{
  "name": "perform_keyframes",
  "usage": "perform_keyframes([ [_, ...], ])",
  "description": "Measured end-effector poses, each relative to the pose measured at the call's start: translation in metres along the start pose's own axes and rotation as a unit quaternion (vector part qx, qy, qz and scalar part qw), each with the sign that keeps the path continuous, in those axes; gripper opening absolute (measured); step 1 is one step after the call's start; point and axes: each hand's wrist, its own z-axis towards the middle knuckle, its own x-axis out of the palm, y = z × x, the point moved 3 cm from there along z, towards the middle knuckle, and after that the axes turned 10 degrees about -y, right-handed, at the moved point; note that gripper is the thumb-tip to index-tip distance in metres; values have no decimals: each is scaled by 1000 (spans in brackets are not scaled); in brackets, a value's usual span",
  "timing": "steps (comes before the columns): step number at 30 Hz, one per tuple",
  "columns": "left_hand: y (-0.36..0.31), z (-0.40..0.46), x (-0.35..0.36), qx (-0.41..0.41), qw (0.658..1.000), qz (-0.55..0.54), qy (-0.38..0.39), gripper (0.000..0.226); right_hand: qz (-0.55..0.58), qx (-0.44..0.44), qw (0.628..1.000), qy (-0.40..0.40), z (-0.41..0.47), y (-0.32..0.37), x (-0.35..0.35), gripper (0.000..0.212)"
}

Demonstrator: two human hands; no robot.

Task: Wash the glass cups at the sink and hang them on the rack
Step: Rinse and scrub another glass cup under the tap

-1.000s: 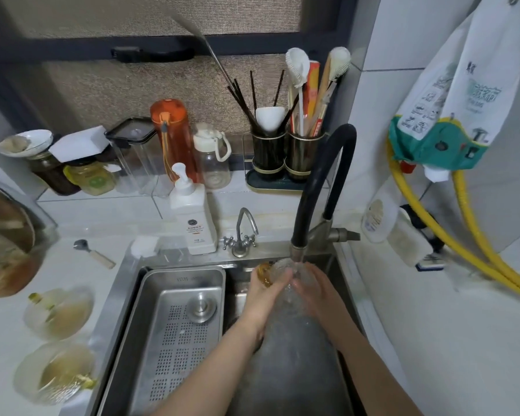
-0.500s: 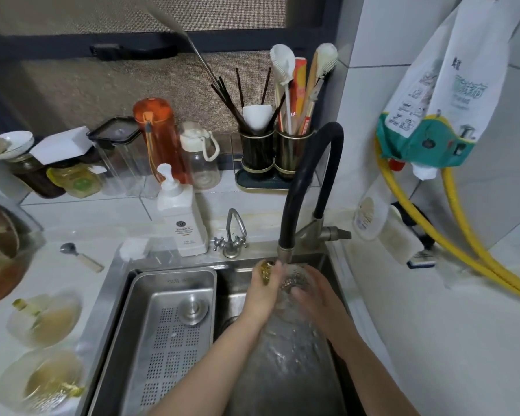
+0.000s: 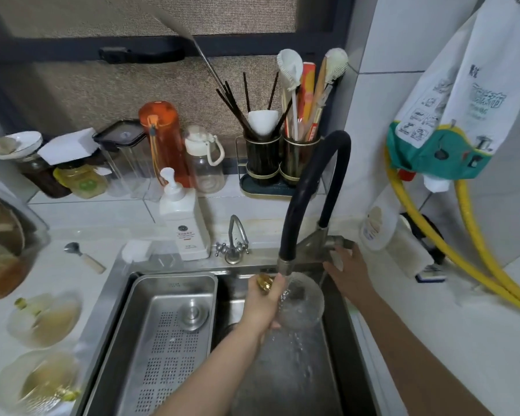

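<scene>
Two dark utensil holders stand on a tray at the upper middle of the frame, the left one stuffed with dark chopsticks and a white scoop, the right one with brushes and wooden sticks. To their left on the tiled ledge are a clear bottle with a white lid, an orange bottle, a clear canister with a black lid and jars under a white dish. A white pump bottle sits on the sink's back rim. At the lower left of the frame two more glass cups lie on the white surface, each with a yellowish tint inside. The left half of the steel sink holds a perforated drain tray with a metal plug in it. In the right half, near the middle of the frame, a glass cup is held tilted under the black faucet, with water running into and over it. The left hand grips the cup from its left side, thumb along the near rim and fingers curled behind, next to the gold handle piece. The right hand is off the cup, its fingers spread loosely against the faucet's metal lever at the base.
</scene>
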Motion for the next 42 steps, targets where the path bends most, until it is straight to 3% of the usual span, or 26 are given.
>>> perform_keyframes([
  [3,-4,-6,2,52,998,40,24,34,-80,-3,997,23,15,-8,1,64],
  [7,-7,-10,1,61,996,33,52,29,-51,40,995,74,28,-12,4,62],
  [10,-7,-7,-3,65,996,39,55,21,-2,18,998,54,32,-16,8,58],
  [13,-6,-6,-4,63,996,32,55,20,-15,0,1000,22,30,-20,12,41],
  [17,-2,-2,-4,49,998,28,36,16,0,-3,1000,25,20,-19,15,41],
  [20,1,-4,-6,1,1000,-4,22,28,38,-29,999,27,-5,-4,10,41],
  [24,2,-7,-13,-39,998,-39,9,42,82,-78,993,22,-71,10,11,20],
  [27,6,-10,-21,-48,998,-37,3,56,175,-74,981,28,-115,18,14,27],
  [29,9,-13,-26,-62,997,-35,9,63,245,-84,964,68,-137,26,18,52],
  [32,13,-20,-34,-79,995,-34,45,73,235,-85,968,26,-159,27,30,95],
  [33,14,-22,-38,-76,994,-39,61,73,257,-75,963,33,-166,35,27,96],
  [37,20,-21,-62,-15,995,-30,94,79,315,-47,947,31,-178,59,15,67],
  [42,23,-24,-88,90,991,29,97,50,290,-12,956,41,-189,58,20,104],
])
